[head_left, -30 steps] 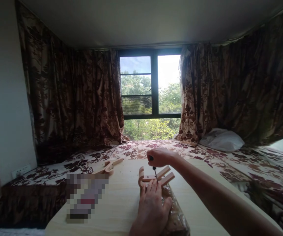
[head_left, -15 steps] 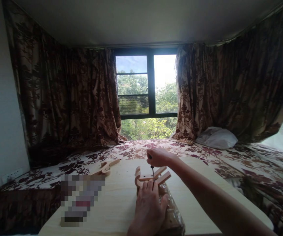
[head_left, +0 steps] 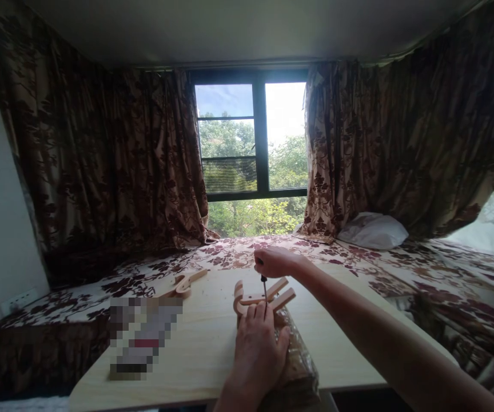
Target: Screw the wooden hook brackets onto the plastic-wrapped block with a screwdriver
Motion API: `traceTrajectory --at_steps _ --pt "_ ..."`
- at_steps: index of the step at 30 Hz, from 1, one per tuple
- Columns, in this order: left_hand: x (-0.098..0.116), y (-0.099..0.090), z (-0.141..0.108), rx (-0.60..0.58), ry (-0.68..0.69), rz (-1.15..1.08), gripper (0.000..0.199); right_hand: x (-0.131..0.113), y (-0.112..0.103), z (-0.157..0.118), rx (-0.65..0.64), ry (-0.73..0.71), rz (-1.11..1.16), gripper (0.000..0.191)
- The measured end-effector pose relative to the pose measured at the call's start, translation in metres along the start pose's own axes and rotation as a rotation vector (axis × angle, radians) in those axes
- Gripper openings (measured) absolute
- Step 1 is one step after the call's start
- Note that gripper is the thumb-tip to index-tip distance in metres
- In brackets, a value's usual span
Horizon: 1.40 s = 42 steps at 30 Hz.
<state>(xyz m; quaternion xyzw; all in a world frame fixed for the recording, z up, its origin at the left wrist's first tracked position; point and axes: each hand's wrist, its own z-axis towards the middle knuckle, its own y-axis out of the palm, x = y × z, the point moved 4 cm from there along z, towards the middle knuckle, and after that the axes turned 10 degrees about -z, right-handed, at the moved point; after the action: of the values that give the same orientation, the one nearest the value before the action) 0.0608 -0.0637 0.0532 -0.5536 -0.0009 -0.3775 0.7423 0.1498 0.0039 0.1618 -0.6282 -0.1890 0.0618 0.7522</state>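
Here's the right hand, fingers wrapped round the screwdriver, shaft near upright, tip down by the left fingertips, seemingly to bear straight down on the wooden rack. The left hand lies over the rack's near side, fingers close together, thumb apart, likely steadying it; whether they grip underneath, can't tell. The rack sits atop the parcel on the table, presumably for raised backing. Shiny wrapping hides the parcel's contents; the white bag, if it is one, shows none either.
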Motion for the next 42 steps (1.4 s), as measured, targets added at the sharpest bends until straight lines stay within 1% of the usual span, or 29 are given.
traceTrajectory --at_steps 4,7,13,15,20,27,33,39,42 --pt "0.001 0.000 0.000 -0.008 0.010 0.008 0.052 -0.001 -0.006 0.000 -0.043 -0.054 -0.001 0.025" --pt "0.000 0.001 -0.001 -0.001 0.005 0.009 0.052 -0.004 -0.007 -0.002 -0.047 -0.080 -0.007 0.024" --pt "-0.001 0.002 -0.001 0.018 0.027 0.012 0.050 -0.004 -0.004 -0.001 -0.019 0.005 -0.046 0.028" --pt "-0.001 0.002 0.000 0.025 0.027 0.016 0.049 -0.003 -0.006 0.000 -0.039 -0.006 -0.046 0.028" --pt "0.000 0.002 -0.001 0.037 0.033 0.017 0.047 -0.003 -0.008 -0.002 -0.090 -0.100 -0.032 0.025" --pt "-0.001 0.003 -0.001 0.046 0.049 0.016 0.047 0.000 -0.003 -0.001 -0.074 -0.045 -0.068 0.028" --pt "-0.001 0.003 0.003 0.029 0.051 0.030 0.049 0.000 -0.008 -0.003 -0.136 -0.139 -0.025 0.025" --pt "0.001 0.002 0.002 0.029 0.048 0.040 0.048 0.004 0.001 0.001 -0.108 -0.088 -0.036 0.027" --pt "0.001 0.002 0.002 0.032 0.043 0.054 0.048 0.007 0.000 0.002 -0.101 -0.086 -0.037 0.028"
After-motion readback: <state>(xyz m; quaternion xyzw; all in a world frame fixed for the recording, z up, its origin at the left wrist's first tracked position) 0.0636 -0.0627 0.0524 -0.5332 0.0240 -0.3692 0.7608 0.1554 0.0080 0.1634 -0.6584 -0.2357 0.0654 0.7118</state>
